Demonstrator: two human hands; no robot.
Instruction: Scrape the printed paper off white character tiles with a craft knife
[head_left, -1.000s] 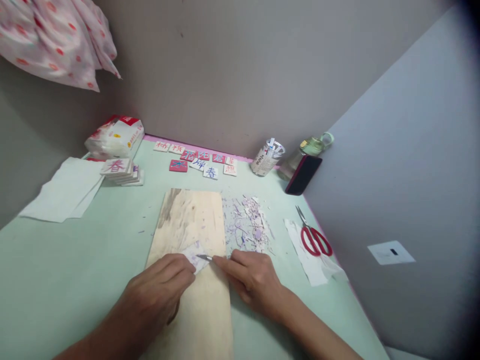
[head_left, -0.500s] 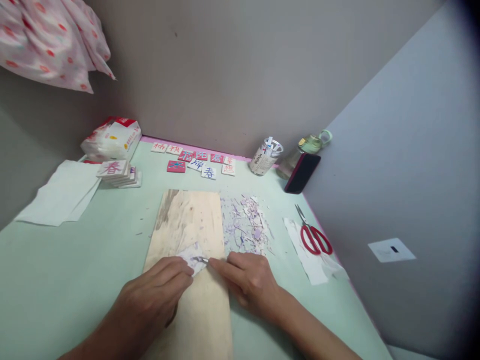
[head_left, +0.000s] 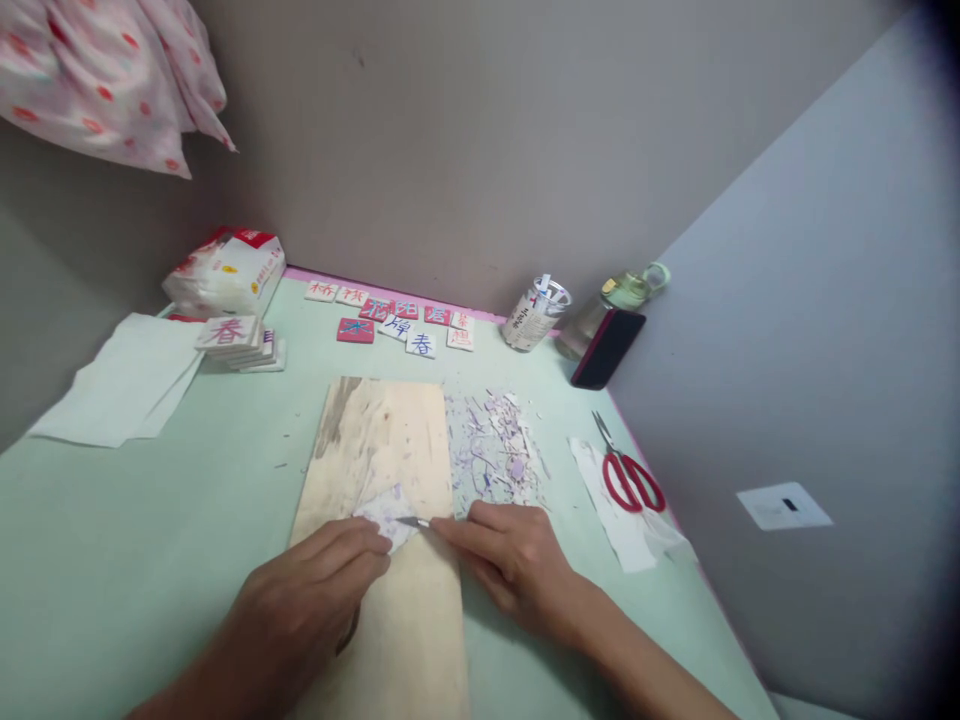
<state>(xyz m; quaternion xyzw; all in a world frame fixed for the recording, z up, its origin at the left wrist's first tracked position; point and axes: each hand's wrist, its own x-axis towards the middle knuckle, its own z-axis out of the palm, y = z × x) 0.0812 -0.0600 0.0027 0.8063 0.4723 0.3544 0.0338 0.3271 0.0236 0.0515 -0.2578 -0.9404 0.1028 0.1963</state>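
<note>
A pale wooden board (head_left: 382, 440) lies on the green table (head_left: 150, 520). On its near part rests a small white tile with purple marks (head_left: 386, 508). My left hand (head_left: 315, 590) presses down on the tile's near edge with its fingertips. My right hand (head_left: 514, 560) grips a thin metal blade (head_left: 412, 522), whose tip touches the tile's right side. To the right of the board sits a heap of purple and white scrapings (head_left: 491, 450).
Red-handled scissors (head_left: 628, 475) lie on a paper strip at the right. Character tiles (head_left: 397, 322) line the back edge, with a tile stack (head_left: 238, 342), tissue pack (head_left: 225, 270) and paper sheets (head_left: 120, 385) at the left. A jar (head_left: 534, 315), bottle (head_left: 611, 300) and phone (head_left: 606, 348) stand back right.
The blade tip slid left onto the tile half a second ago, then drew back right. Both hands stay on the board in nearly the same places.
</note>
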